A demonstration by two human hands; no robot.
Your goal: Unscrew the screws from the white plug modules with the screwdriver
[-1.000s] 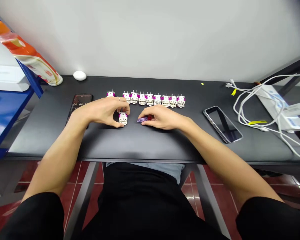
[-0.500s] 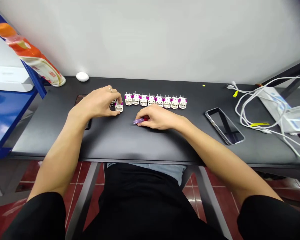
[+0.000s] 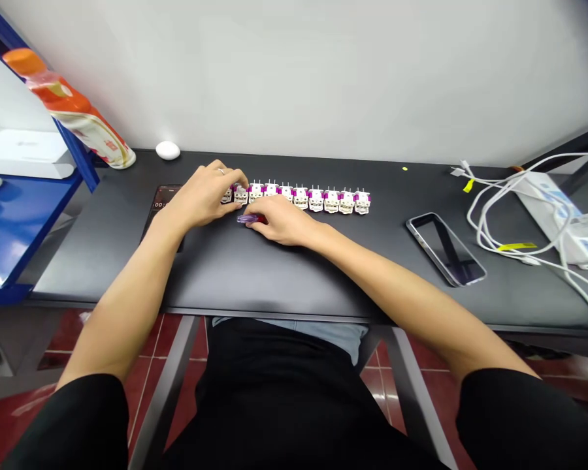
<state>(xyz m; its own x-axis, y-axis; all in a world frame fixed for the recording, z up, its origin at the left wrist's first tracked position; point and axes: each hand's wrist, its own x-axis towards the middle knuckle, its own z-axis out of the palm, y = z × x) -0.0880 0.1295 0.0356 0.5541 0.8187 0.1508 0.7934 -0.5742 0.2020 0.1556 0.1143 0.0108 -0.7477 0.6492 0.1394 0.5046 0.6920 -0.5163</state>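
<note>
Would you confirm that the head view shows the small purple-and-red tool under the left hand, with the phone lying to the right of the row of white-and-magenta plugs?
Not quite: the head view shows the small purple-and-red tool under the right hand, not the left hand, which is at the left end of the row of white-and-magenta plugs. The phone does lie to the right of that row.

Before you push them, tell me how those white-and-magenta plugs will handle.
The white plugs look light and rigid, being small hard plastic bodies, so a push would probably slide them. Standing close together, one may knock its neighbour. Their blocky shape suggests little rolling.
</note>
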